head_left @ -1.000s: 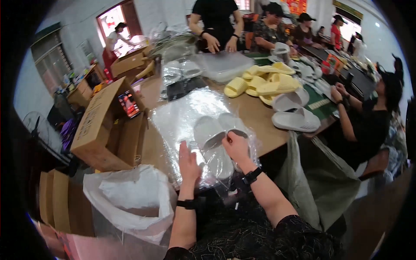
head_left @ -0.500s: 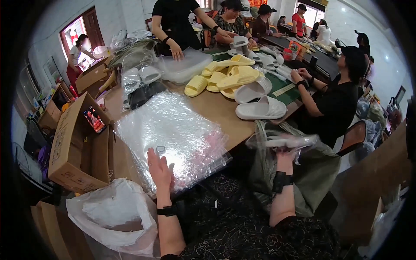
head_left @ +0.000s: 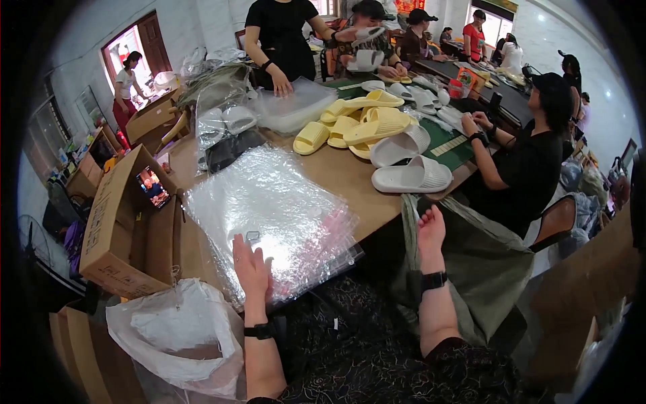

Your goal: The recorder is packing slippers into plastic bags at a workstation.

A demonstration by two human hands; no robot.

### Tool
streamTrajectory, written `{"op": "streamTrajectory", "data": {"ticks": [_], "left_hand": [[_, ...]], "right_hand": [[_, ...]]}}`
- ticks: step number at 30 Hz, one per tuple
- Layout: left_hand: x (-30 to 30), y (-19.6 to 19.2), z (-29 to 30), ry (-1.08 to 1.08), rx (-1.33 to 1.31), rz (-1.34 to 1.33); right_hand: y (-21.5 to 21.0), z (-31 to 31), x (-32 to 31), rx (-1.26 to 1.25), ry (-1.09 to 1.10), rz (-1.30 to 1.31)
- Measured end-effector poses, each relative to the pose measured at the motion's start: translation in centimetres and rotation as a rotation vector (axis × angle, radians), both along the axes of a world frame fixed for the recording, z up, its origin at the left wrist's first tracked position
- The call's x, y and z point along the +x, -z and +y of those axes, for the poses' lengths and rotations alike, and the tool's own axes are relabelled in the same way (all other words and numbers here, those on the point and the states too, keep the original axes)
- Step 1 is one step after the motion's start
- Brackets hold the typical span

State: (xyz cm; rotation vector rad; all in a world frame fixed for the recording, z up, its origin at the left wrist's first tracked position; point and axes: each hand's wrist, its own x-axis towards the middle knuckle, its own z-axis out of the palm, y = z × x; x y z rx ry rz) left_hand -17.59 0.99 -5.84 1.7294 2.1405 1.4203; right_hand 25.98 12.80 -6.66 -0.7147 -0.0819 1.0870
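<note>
Change noted: one second back, both hands were pressed on a pair of white slippers inside a clear bag on top of the stack. Half a second back the right hand had carried that bagged pair off the right edge of the bench. Now the pair is out of sight.

Right hand (head_left: 431, 229): raised beside the near right corner of the bench, over the mouth of the grey-green sack (head_left: 484, 262). Fingers loosely spread, holding nothing. I judge the bagged pair has gone into the sack; its inside is not visible, so I cannot confirm.

Left hand (head_left: 252, 266): flat on the near edge of the stack of clear plastic bags (head_left: 269, 215), fingers extended, gripping nothing. It has stayed there throughout.

Stack sits along the near left part of the bench (head_left: 350, 178), overhanging the near edge slightly. Top bag appears empty.

Loose yellow slippers (head_left: 356, 121) and white slippers (head_left: 410, 161) lie toward the far right side of the bench, well apart from both hands.

Reading: one pair packed and dropped off; hands free for another.
</note>
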Motion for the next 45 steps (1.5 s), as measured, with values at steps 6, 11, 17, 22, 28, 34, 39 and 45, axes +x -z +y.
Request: {"op": "streamTrajectory", "data": {"ticks": [6, 11, 17, 22, 28, 34, 39, 45], "left_hand": [[0.7, -0.4, 0.7, 0.030, 0.007, 0.016], [1.5, -0.6, 1.0, 0.036, -0.006, 0.009], [0.3, -0.1, 0.3, 0.021, 0.039, 0.075], [0.1, 0.4, 0.4, 0.001, 0.020, 0.133], [0.4, 0.6, 0.8, 0.007, 0.002, 0.106], [0.1, 1.1, 0.6, -0.030, 0.000, 0.144], [0.4, 0.2, 0.8, -0.028, 0.047, 0.077], [0.5, 0.3, 0.5, -0.046, 0.037, 0.078]], "right_hand": [[-1.9, 9.4, 0.5, -0.597, 0.292, -1.684], [-0.7, 13.0, 5.6, -0.966, 0.235, -1.824], [-3.2, 10.6, 5.8, -0.493, 0.560, -1.507], [-9.3, 9.4, 4.2, -0.033, 0.663, -1.623], [-16.9, 7.4, -1.7, 0.442, 0.367, -1.517], [-21.6, 2.3, -12.3, 0.592, -0.177, -1.150], [-19.7, 4.7, -18.9, 0.685, -0.245, -1.340], [-13.5, 7.3, -24.2, 0.574, -0.038, -1.902]]}}
